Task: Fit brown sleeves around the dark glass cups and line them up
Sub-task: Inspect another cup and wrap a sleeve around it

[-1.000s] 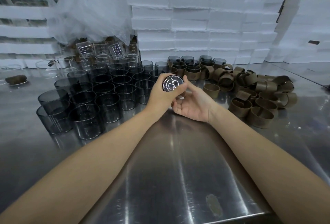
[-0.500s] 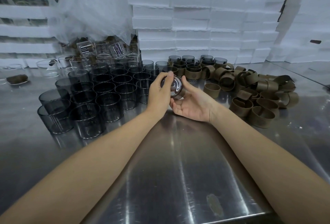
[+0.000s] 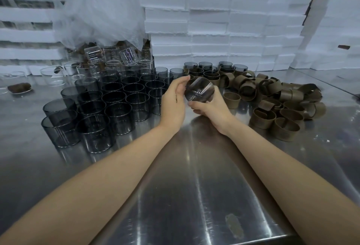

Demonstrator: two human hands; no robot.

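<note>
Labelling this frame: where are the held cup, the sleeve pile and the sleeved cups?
held cup (image 3: 199, 92): head view, glass base.
sleeve pile (image 3: 284, 132): head view, front sleeve's wall.
sleeved cups (image 3: 196, 73): head view, one cup's brown band.

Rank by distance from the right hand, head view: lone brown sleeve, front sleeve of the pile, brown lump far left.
1. Lone brown sleeve, just right of the right hand.
2. Front sleeve of the pile, farther right.
3. Brown lump, far left.
</note>
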